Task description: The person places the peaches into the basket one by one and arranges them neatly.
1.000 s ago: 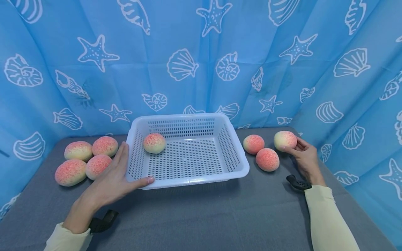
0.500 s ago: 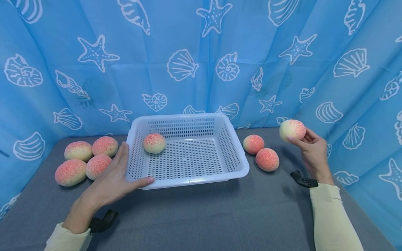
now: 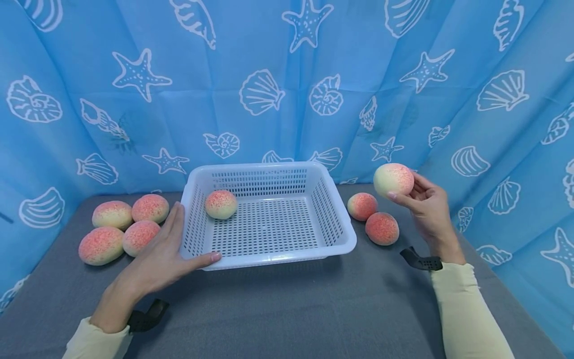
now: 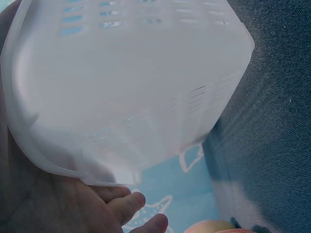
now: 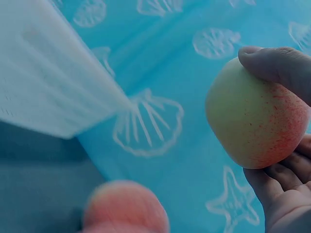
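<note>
My right hand holds a pale yellow and pink peach above the table, right of the white plastic basket. The right wrist view shows the thumb on one side of this peach and the other fingers beneath. Spread straight, the fingers and thumb of my left hand rest against the basket's front left corner. In the left wrist view the palm touches the rim of the basket. One peach sits inside the basket, towards its left wall.
Left of the basket, several peaches lie grouped near my left hand. Two redder peaches, one behind and one in front, lie right of the basket. A blue shell-patterned curtain hangs behind the grey tabletop.
My right hand has lifted the peach off the table, first up and slightly right, then left towards the basket. My left hand and the basket have stayed in place.
</note>
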A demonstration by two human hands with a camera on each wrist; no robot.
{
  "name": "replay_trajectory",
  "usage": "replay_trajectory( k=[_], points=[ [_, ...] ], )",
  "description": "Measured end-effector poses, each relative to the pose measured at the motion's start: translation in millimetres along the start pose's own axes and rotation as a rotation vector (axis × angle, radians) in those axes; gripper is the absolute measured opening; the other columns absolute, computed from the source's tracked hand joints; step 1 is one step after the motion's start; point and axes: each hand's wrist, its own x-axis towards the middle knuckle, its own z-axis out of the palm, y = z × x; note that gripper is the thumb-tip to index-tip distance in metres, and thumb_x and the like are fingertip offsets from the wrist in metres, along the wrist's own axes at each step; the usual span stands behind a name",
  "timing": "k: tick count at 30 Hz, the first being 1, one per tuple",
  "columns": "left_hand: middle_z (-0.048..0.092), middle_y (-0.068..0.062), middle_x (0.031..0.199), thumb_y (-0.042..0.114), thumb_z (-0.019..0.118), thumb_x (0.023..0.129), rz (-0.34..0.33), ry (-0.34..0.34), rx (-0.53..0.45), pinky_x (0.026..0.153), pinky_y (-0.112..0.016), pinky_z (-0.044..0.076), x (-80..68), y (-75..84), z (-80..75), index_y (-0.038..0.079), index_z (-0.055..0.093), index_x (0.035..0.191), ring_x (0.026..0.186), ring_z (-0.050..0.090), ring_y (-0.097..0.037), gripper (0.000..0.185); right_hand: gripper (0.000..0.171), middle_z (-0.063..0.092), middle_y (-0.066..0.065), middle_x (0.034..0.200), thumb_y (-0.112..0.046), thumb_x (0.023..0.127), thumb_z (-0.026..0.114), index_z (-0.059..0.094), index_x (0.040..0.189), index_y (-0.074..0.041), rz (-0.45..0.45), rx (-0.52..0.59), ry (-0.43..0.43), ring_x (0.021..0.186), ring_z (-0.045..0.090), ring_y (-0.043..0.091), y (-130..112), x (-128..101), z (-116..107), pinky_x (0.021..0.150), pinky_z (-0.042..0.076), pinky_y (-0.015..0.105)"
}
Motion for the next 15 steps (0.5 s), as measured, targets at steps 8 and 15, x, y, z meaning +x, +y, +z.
replay_trajectory(
  k=[8,15],
  points=[
    [-0.021,-0.016,0.166,0.074,0.068,0.081,0.0,-0.003,0.005,0.104,-0.075,0.026,1.1,-0.1,-0.7,0.017,-0.027,0.156,0.144,0.02,-0.056,0.134,0.076,0.055,0.012,0.136,0.012,0.083,0.077,0.044,0.151,0.002,0.062,-0.137,-0.119,0.115,0.061,0.017,-7.6,-8.1,43.3,0.094,0.05,0.021],
    [-0.021,-0.016,0.166,0.072,0.07,0.082,0.0,-0.004,-0.009,0.103,-0.075,0.027,1.0,0.5,-1.5,0.018,-0.027,0.156,0.144,0.022,-0.055,0.133,0.08,0.055,0.014,0.135,0.016,0.077,0.08,0.044,0.148,0.007,0.105,-0.153,-0.257,0.11,0.063,0.02,-4.0,-20.2,83.9,0.093,0.053,0.027]
  ],
)
